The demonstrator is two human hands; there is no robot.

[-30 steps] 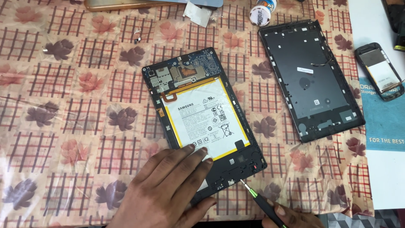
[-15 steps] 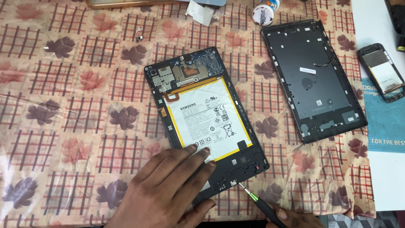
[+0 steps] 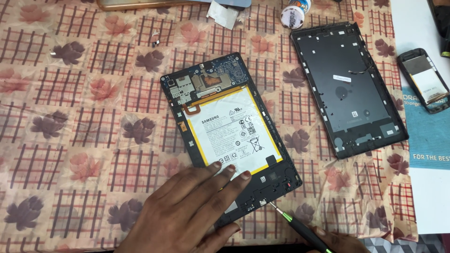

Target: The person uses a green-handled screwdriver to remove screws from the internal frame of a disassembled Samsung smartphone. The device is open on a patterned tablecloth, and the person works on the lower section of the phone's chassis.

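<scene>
On the patterned bench cloth, the opened tablet (image 3: 229,140) lies under the flat, unclenched left hand (image 3: 187,211), its back cover (image 3: 349,89) already off beside it, battery still in place, while the right hand (image 3: 340,240) grasps a screwdriver (image 3: 300,229) at its lower edge.

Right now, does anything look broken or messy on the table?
Nothing looks broken. The tablet lies open and slanted, its back cover set aside. The left hand presses its lower end; the right hand holds a screwdriver there. Tiny loose bits lie scattered on the tablecloth.
</scene>
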